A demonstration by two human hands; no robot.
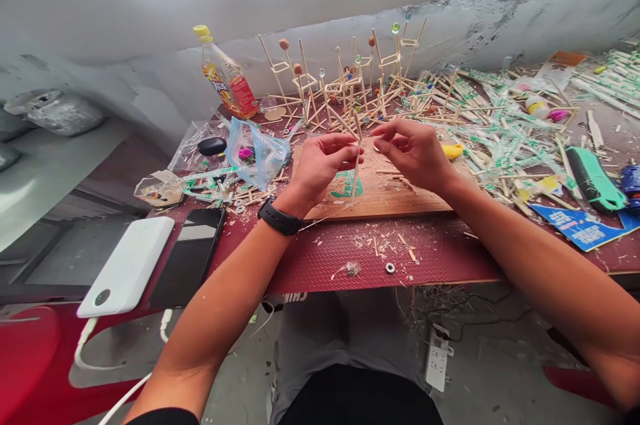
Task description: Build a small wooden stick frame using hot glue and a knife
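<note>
My left hand [325, 162] is closed in a pinch round thin wooden sticks [356, 175] that cross near my fingertips. Just to the right, my right hand [413, 148] has its thumb and fingers pressed together close to the sticks; whatever lies between them is too small to make out. Both hands are above a wooden board [320, 208] with a green print. A pale strand [325, 217] trails over the board's front edge. Behind my hands stand several small stick frames [305, 82], some topped with glass marbles [396, 28] or orange-brown balls [284, 44].
A snack bottle [227, 78] with a yellow cap stands back left, near a zip bag [257, 152]. A phone [193, 252] and white power bank [127, 265] lie front left. Wrapped sticks [525, 138], a teal-and-black tool [595, 178] and a blue card [580, 225] are right.
</note>
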